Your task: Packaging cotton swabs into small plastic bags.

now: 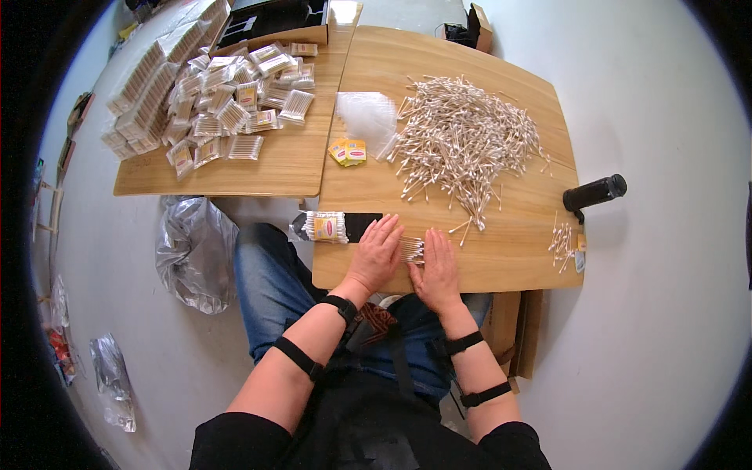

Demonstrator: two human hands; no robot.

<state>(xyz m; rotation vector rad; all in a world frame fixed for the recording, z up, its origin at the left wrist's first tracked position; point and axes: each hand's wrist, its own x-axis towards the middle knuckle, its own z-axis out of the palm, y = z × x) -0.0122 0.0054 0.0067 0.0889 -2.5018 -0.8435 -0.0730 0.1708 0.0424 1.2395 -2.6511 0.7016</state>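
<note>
My left hand [377, 252] and my right hand [436, 272] lie near the table's front edge, fingers stretched out. Between them is a small row of cotton swabs [412, 250], flanked and partly covered by the hands. Just left of my left hand, a black strip [362, 225] lies on the table. On its left end sits a bundle of swabs with a yellow card [327, 228], in what looks like a clear bag. Farther off is a large heap of loose cotton swabs [468, 137]. Beside it lie clear plastic bags [366, 117] and yellow-and-white cards [348, 151].
Filled swab packs [235, 102] are piled on the left table, with stacked packs [149, 102] behind and an open box [313, 35] at the back. A black cylinder [594, 193] and a few loose swabs [561, 244] lie by the right edge. A grey plastic bag [193, 254] stands on the floor.
</note>
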